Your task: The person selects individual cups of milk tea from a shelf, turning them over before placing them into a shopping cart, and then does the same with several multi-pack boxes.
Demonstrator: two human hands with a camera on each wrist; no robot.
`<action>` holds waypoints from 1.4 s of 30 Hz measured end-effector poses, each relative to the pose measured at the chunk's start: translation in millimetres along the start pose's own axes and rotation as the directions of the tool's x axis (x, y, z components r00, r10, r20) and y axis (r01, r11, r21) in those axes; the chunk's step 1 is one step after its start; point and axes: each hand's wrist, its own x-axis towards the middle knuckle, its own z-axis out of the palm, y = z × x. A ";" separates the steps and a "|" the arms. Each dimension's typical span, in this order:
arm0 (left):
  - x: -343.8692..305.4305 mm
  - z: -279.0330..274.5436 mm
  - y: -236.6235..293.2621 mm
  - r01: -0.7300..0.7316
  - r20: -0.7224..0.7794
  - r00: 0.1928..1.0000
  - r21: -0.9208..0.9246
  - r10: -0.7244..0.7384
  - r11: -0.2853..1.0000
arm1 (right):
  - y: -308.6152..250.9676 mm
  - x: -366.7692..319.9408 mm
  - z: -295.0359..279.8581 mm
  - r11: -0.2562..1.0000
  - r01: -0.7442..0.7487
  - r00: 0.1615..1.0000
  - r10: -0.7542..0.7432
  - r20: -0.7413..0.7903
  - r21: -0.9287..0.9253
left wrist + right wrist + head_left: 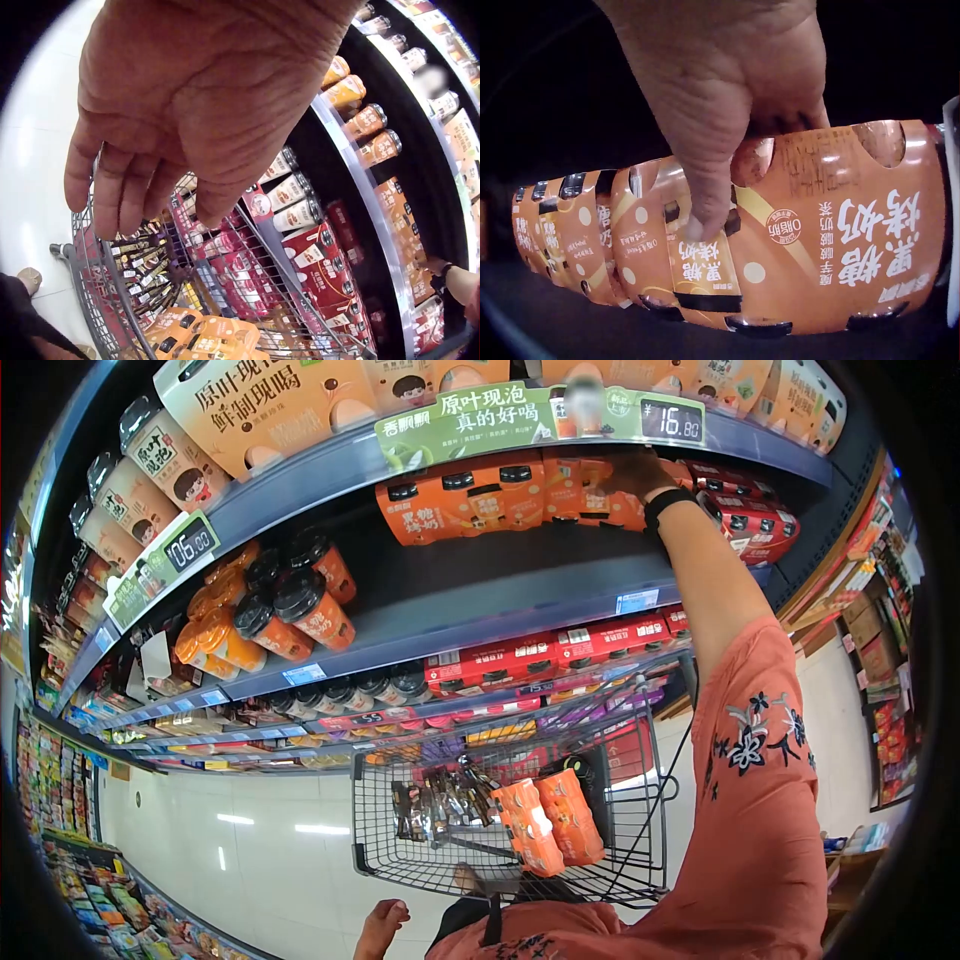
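Observation:
My right hand (636,472) reaches onto the upper shelf and grips an orange multipack of milk tea cups (840,232). Its thumb (705,214) lies against the printed front, while the other fingers go over the far side and are partly hidden. Another orange multipack (465,500) stands beside it on the left, and dark red packs (745,520) sit to the right. Down by my body, my left hand (187,112) hangs with loosely bent fingers over the shopping cart (358,800), holding nothing.
Two orange multipacks (530,828) and a group of dark slim packages (440,805) lie in the cart, close to the shelving. Single cups (310,605) stand left on the same shelf. A shelf edge with a price label (672,426) runs just above my right hand.

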 end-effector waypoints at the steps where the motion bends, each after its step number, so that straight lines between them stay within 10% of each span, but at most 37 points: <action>1: 2.1 0.1 -0.6 0.004 0.005 1.000 -0.001 -0.004 1.000 | -0.4 -1.0 -1.4 1.000 -0.026 0.999 0.026 0.037 -0.001; 16: 24.9 -4.4 -12.8 0.021 -0.017 1.000 0.008 -0.021 1.000 | -4.9 -20.4 -45.1 0.945 -0.224 0.972 0.236 -0.020 0.238; 22: 30.8 -6.5 0.3 -0.029 0.061 0.998 -0.007 0.029 1.000 | 12.3 -71.2 -82.9 0.800 0.131 0.897 0.156 -0.413 0.586; 25: 39.4 -13.6 -4.1 -0.070 0.095 0.993 -0.004 0.070 0.998 | 10.4 -102.5 -99.1 0.838 -0.274 0.938 0.342 -0.062 0.472; 28: 55.7 -22.1 -24.7 -0.070 0.117 0.991 0.025 0.066 0.997 | -9.4 -154.2 -103.7 0.710 -0.305 0.906 0.422 -0.037 0.635; 32: 54.1 -35.6 -18.8 -0.154 0.184 0.973 0.068 0.139 0.986 | -40.6 -217.9 -94.9 0.211 -0.392 0.881 0.366 0.299 0.896; 35: 53.1 -43.1 -23.0 -0.126 0.203 0.972 0.041 0.115 0.991 | -64.8 -275.7 -75.7 0.433 -0.330 0.936 0.265 0.231 0.839; 42: 62.9 -45.6 -20.0 -0.126 0.259 0.960 0.072 0.104 0.989 | -179.6 -404.3 -56.8 0.405 -0.668 0.744 0.399 0.536 0.625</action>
